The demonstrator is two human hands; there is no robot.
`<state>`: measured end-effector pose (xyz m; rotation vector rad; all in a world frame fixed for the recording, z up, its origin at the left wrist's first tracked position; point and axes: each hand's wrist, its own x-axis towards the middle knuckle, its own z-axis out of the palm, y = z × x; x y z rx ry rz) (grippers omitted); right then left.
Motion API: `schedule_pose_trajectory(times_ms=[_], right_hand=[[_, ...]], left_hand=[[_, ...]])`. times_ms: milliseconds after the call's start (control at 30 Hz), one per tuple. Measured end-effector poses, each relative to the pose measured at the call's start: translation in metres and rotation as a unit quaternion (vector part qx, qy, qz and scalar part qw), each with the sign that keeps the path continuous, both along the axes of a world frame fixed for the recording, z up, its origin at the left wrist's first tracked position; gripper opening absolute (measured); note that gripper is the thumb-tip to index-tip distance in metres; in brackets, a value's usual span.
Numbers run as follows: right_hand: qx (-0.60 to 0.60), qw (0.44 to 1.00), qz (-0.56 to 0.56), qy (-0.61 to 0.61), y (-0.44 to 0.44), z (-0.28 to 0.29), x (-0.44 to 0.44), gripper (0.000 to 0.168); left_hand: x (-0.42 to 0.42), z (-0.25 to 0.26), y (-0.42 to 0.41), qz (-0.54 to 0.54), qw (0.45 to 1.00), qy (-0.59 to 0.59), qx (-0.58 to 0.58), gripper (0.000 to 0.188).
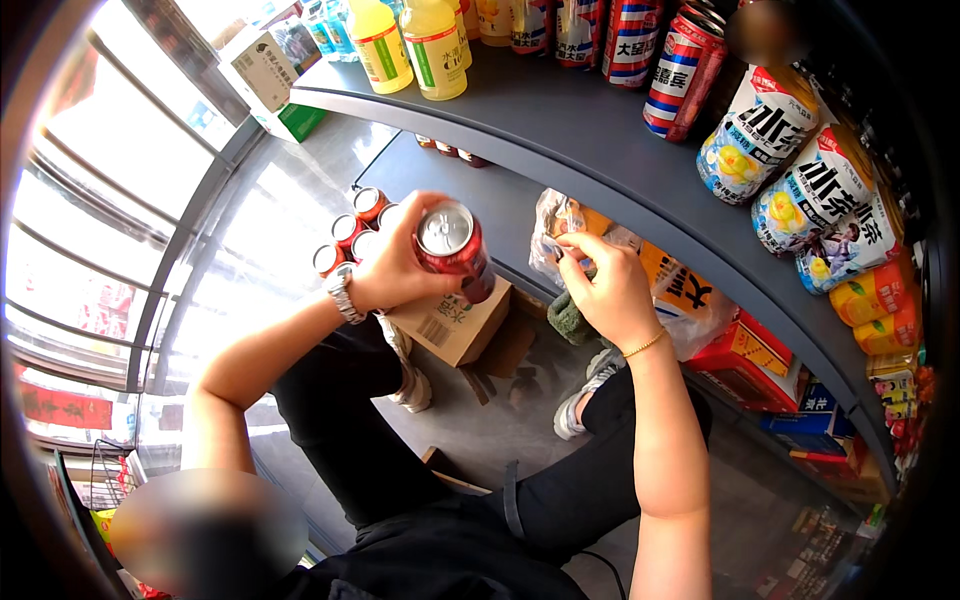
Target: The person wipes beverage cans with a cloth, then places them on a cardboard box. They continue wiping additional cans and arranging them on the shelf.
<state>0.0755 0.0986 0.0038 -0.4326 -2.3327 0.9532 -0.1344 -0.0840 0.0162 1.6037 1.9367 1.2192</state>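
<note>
My left hand [401, 262] is shut on a red drink can [461, 251], its silver top facing up towards me. Just beyond that hand stand several red cans [328, 259] with silver tops, partly hidden by the fingers. Below the held can is a brown cardboard box [442, 330] bearing print. My right hand [611, 285] has its thumb and index finger close together in front of a clear plastic bag [551, 225]; I cannot tell whether they grip its film. A dark green cloth [568, 319] lies beneath the right hand.
Above the lower shelf [442, 180] curves a grey shelf [525, 124] with yellow drink bottles [437, 56], striped cans [682, 75] and tea bottles [757, 142]. Under it sit a red carton [750, 364] and a blue box [814, 420]. Glass panes [97, 247] line the left side.
</note>
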Motion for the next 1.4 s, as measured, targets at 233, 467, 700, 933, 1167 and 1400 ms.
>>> schedule_pose_trajectory(times_ms=[233,467,700,933,1167,1400], right_hand=[[0.017,0.999,0.016,-0.033,-0.002,0.001,-0.006,0.018],[0.019,0.998,0.017,-0.065,-0.002,-0.004,-0.006,0.018],[0.045,0.998,0.016,-0.04,-0.006,-0.003,-0.009,0.015],[0.06,0.997,0.019,-0.034,-0.007,0.0,-0.012,0.013],[0.038,0.997,0.029,-0.064,-0.009,-0.001,-0.01,0.015],[0.059,0.997,0.019,-0.046,-0.006,-0.004,-0.008,0.014]], left_hand=[[-0.046,-0.111,0.002,0.059,0.945,0.273,-0.167,0.07],[-0.068,-0.122,0.015,0.117,0.91,0.325,-0.228,0.073],[-0.084,-0.125,0.011,0.123,0.896,0.334,-0.264,0.083],[-0.051,-0.085,0.028,0.147,0.945,0.284,-0.068,0.062],[0.017,0.038,0.094,0.013,0.931,0.257,0.259,0.049],[0.052,0.091,0.267,0.098,0.927,0.157,0.326,0.081]])
